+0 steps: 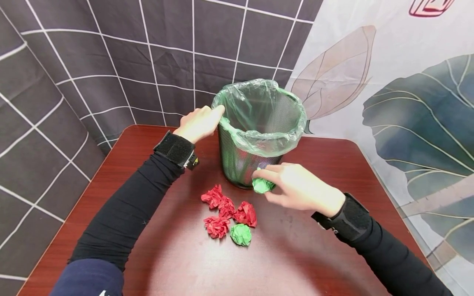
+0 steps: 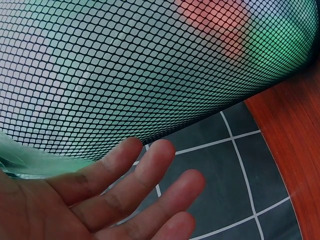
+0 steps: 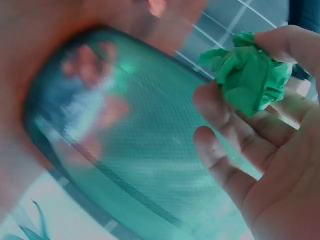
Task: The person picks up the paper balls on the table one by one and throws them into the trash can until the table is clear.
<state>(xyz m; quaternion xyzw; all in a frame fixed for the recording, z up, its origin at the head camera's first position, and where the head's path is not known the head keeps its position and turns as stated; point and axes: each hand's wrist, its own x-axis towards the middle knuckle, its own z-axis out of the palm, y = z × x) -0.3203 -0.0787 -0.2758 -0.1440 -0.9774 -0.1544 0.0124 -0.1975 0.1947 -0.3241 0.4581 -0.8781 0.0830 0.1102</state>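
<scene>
A black mesh wastebasket (image 1: 228,158) lined with a thin green plastic bag (image 1: 255,142) stands at the back of the table. At its left rim my left hand (image 1: 200,122) holds on, the thumb over the bag's folded edge and the fingers (image 2: 150,165) along the outer mesh. My right hand (image 1: 301,187) pinches a crumpled green paper ball (image 3: 252,80) between thumb and fingers, in front of the basket and below its rim. Through the mesh, blurred red and green paper (image 2: 217,22) shows inside near the bottom.
Several crumpled red paper balls (image 1: 217,227) and one green paper ball (image 1: 240,234) lie in a cluster on the brown table (image 1: 192,267), in front of the basket. A dark tiled-pattern cloth (image 1: 166,65) and a leaf-printed cloth (image 1: 392,49) hang behind.
</scene>
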